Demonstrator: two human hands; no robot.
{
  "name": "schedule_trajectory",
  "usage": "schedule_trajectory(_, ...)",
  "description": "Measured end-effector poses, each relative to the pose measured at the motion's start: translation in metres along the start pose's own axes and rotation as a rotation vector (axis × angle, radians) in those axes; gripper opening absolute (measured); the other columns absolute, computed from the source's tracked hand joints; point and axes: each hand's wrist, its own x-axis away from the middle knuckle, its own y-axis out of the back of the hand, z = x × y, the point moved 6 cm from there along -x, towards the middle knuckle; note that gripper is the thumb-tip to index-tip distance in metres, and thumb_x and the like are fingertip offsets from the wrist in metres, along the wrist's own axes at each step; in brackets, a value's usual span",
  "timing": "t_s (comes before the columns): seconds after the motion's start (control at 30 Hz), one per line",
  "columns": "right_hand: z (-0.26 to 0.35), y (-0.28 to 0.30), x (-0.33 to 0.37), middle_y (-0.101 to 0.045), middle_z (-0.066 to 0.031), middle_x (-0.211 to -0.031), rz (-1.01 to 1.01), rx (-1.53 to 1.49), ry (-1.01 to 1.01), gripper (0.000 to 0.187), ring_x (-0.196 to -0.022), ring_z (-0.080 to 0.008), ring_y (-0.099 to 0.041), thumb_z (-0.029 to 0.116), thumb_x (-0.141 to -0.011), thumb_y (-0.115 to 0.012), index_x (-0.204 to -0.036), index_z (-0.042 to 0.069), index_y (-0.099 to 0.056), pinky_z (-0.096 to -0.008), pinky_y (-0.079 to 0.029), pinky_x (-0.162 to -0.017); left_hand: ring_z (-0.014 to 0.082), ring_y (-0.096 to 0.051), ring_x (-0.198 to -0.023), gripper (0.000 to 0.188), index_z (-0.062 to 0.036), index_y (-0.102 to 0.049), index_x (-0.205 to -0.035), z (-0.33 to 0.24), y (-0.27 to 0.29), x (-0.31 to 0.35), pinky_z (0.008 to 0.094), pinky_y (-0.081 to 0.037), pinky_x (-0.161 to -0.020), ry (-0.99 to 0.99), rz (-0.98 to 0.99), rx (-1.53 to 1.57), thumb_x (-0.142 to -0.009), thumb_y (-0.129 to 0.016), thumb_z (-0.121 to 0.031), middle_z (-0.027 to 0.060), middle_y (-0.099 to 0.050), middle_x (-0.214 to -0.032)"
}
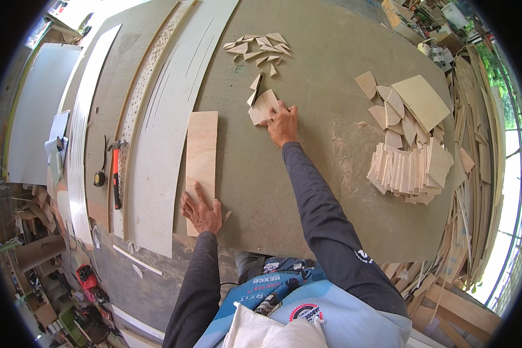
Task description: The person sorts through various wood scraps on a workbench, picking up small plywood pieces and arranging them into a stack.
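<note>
Left hand: open, fingers spread on long board, which runs lengthwise ahead | Right hand: fingers touching wood piece, grip unclear | Wood piece: just ahead-left of right hand, the nearer; long axis slants far-right | Knife alongside; offcuts beyond

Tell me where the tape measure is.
In the head view, the tape measure lies on the left side, just left of the orange-and-black-handled hammer.
</note>
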Motion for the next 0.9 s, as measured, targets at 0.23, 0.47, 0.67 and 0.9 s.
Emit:
schedule_trajectory(0.23, 0.004, 0.007, 0.000, -0.066, -0.0063, -0.115, -0.002, 0.011, -0.019, 0.032, -0.098, -0.0254, -0.046, 0.025, -0.076, -0.086, -0.103, 0.008, -0.083, -0.0340, -0.043, -0.087, 0.0428, -0.020, -0.148, 0.093, -0.0250, -0.024, -0.165, -0.002, 0.000, -0.001, 0.0568, -0.014, -0.121, 0.003, 0.001, -0.003, -0.084, -0.069, -0.033, 0.0271, -0.025, -0.156)
schedule_trajectory(0.47, 0.006, -0.001, 0.000, -0.066, -0.0078, -0.129, -0.017, 0.006, -0.056, 0.018, -0.102, -0.0257, -0.048, 0.021, -0.077, -0.085, -0.095, 0.020, -0.085, -0.0342, -0.041, -0.092, 0.0433, -0.020, -0.148, 0.092, -0.0245, -0.025, -0.164, 0.001, 0.002, 0.001, 0.0569, -0.014, -0.121, 0.005, -0.001, 0.006, -0.084, -0.069, -0.034, 0.0274, -0.025, -0.156)
schedule_trajectory(0.67, -0.023, -0.025, -0.008, -0.065, -0.0123, -0.140, -0.038, 0.048, -0.082, 0.019, -0.111, -0.0267, -0.049, 0.017, -0.077, -0.083, -0.091, 0.029, -0.085, -0.0337, -0.037, -0.101, 0.0434, -0.021, -0.148, 0.091, -0.0241, -0.026, -0.164, -0.004, -0.001, -0.001, 0.0573, -0.015, -0.121, -0.011, 0.000, 0.007, -0.084, -0.068, -0.035, 0.0275, -0.025, -0.156)
schedule_trajectory(0.9, -0.011, -0.024, -0.017, -0.070, -0.0142, -0.130, -0.042, 0.018, -0.079, 0.017, -0.115, -0.0289, -0.052, 0.019, -0.077, -0.083, -0.092, 0.027, -0.085, -0.0347, -0.038, -0.101, 0.0431, -0.019, -0.148, 0.093, -0.0206, -0.026, -0.163, 0.003, 0.000, 0.000, 0.0571, -0.013, -0.120, 0.003, 0.003, -0.008, -0.083, -0.069, -0.038, 0.0281, -0.025, -0.155)
